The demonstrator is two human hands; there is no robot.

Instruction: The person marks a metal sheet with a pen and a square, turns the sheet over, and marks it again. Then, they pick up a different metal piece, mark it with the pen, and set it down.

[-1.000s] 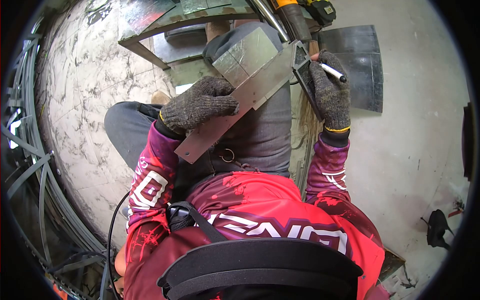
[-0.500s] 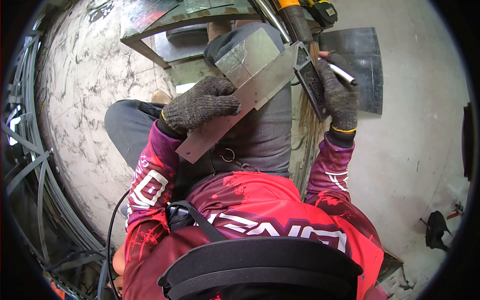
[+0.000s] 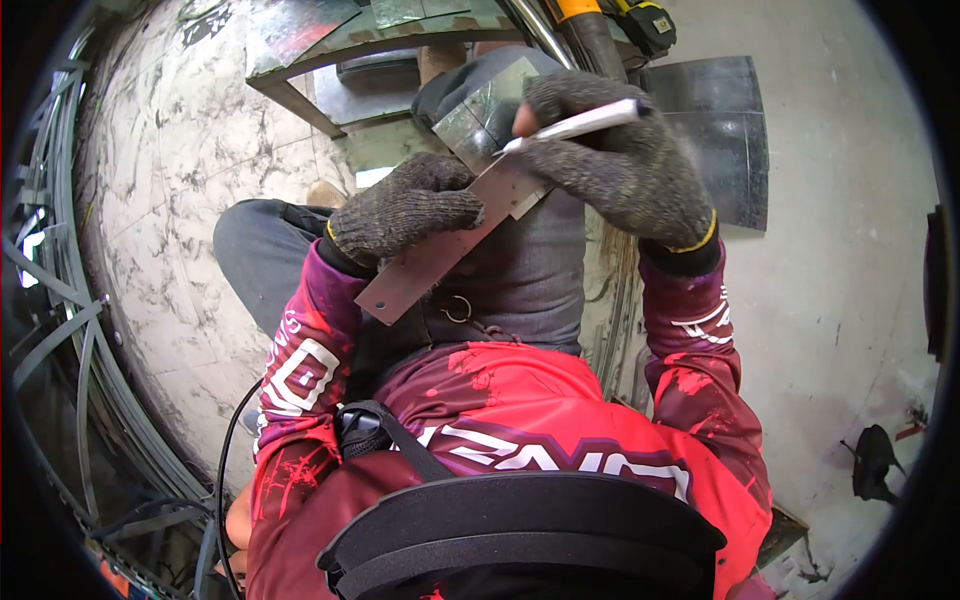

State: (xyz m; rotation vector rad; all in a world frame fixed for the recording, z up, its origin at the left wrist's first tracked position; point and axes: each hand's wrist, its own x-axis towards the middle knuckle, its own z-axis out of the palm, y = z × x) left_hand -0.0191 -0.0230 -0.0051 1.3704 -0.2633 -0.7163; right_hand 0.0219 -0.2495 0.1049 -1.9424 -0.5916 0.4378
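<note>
My left hand (image 3: 410, 210), in a dark knitted glove, is closed over the long steel blade of a try square (image 3: 410, 275), its fingers lying on top. Beneath the blade, a flat piece of sheet metal (image 3: 470, 130) rests across my thigh. My gloved right hand (image 3: 625, 155) grips a white marker (image 3: 590, 122), whose tip is at the blade's upper edge, over the sheet metal. Whether the tip touches the metal is too blurred to tell. The square's black stock is hidden behind my right hand.
A low metal-topped bench (image 3: 370, 45) stands ahead, with sheet pieces on it. A tape measure (image 3: 648, 25) and an orange-banded tool (image 3: 590, 35) lie front right. Dark sheet metal (image 3: 720, 130) is on the floor at right. Long metal strips (image 3: 90, 370) curve along the left.
My right hand has moved left from beside the square's black stock to over the blade, bringing the marker's tip to the sheet metal. My left hand has stayed on the blade.
</note>
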